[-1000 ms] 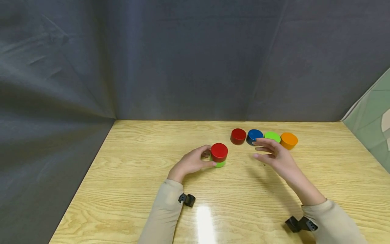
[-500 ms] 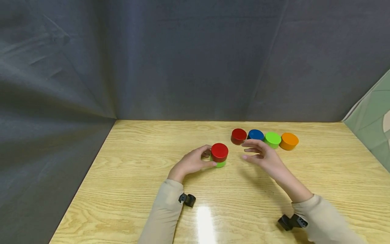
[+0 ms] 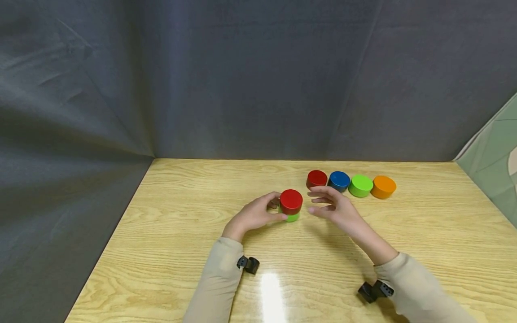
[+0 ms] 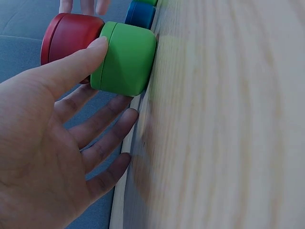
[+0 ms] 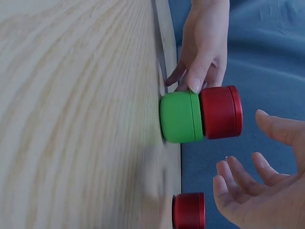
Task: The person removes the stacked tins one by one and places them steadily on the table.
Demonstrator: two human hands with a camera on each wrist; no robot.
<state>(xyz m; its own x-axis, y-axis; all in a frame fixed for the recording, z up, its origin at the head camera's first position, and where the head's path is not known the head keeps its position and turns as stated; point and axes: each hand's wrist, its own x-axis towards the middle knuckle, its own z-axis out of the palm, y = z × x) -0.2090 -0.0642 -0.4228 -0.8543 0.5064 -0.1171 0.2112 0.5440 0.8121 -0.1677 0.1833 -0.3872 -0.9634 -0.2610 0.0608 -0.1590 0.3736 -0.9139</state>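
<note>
A small round red tin (image 3: 291,202) with a lid is stacked on a green tin (image 4: 127,59), which stands on the wooden table. My left hand (image 3: 255,213) pinches the green tin from the left. Its thumb lies at the green lid's edge, the index finger passes behind, and the other fingers are spread below, as the left wrist view shows. Just right of the stack is my right hand (image 3: 336,209), fingers loosely curved and apart, holding nothing. In the right wrist view a gap shows between its fingertips and the upper red tin (image 5: 221,112).
Behind the right hand a row runs along the back of the table (image 3: 181,251): a second red tin (image 3: 317,178), a blue tin (image 3: 339,180), another green tin (image 3: 361,185) and an orange tin (image 3: 383,186). A dark grey cloth (image 3: 258,80) hangs beyond the back edge.
My right hand has moved left, away from in front of the blue and green tins, to beside the stack. The left hand and the stack have stayed in place.
</note>
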